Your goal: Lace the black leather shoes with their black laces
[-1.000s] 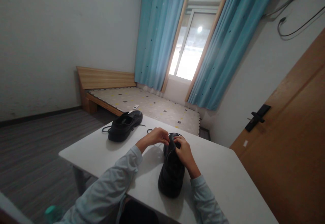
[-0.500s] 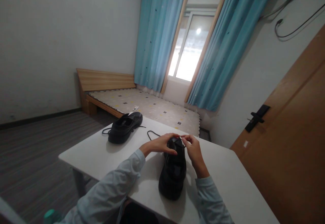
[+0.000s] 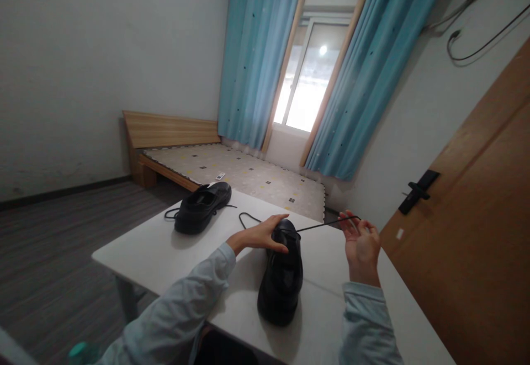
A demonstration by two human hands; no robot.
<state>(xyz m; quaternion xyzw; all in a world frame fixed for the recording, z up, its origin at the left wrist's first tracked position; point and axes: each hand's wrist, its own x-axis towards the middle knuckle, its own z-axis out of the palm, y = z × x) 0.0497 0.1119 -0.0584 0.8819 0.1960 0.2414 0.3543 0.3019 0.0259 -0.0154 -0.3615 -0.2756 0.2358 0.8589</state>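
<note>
Black shoe [image 3: 280, 279] standing on the white tabletop [image 3: 182, 254] between both hands, toe toward the wearer. Left hand [image 3: 260, 234] laid flat over the shoe's far end, fingers extended and pressing down, not closed around anything. Right hand [image 3: 361, 243] off to the right of the shoe, palm up and fingers loosely curled, pinching a black lace [image 3: 321, 224] drawn taut from the shoe's top eyelets. Other end of the lace lying in a loop on the tabletop just beyond the left hand.

Risks, as judged: lace slipping out of the loose pinch; a hard pull dragging the free end through the eyelets; shoe tipping or sliding if the left hand eases off.

Second shoe [image 3: 202, 208] well beyond the left hand, near the far tabletop edge, laces undone and trailing. Past that, bed [image 3: 232, 169], blue curtains [image 3: 256, 61], window [image 3: 308, 78]; wooden door [image 3: 467, 232] to the right of the right hand.

Hard to make out: eyelets and lacing pattern, lost in the dark upper; exact fingertips holding the lace. Cut off: near tabletop edge, teal object [image 3: 80, 349] at lower left.
</note>
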